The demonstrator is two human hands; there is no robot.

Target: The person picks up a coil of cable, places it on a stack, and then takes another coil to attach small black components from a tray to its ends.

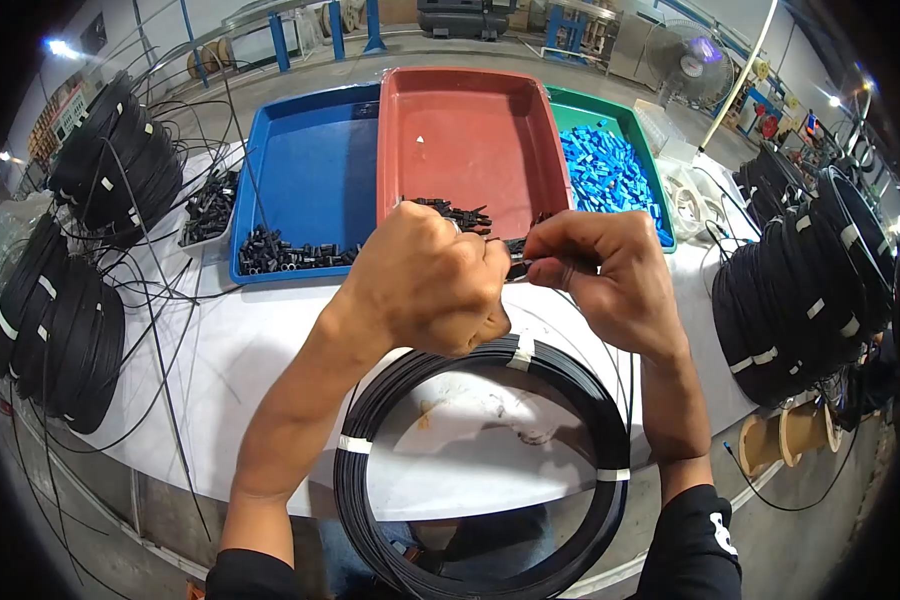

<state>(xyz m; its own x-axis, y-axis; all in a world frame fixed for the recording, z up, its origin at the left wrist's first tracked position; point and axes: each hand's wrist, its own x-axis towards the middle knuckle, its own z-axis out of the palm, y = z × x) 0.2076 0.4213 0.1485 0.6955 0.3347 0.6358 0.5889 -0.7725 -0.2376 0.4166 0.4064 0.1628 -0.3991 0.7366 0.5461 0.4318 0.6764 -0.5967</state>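
My left hand (430,282) is closed in a fist, and its fingers face away from me, so what it grips is hidden. Close beside it, my right hand (610,275) is closed with thumb and forefinger pinched on a small black part (516,262). That part shows in the gap between the two hands; its exact kind is hard to make out. Below them lies a coil of black cable (354,490), bound with white tape and overhanging the table's near edge. A thin strand runs from the coil up toward my right hand.
Behind my hands stand a blue tray (310,130) with black pieces, a red tray (470,120) with black connectors, and a green tray (667,225) of blue connectors. Cable coils are stacked left (55,330) and right (795,290) on the white table (270,340). Loose strands cross the left side.
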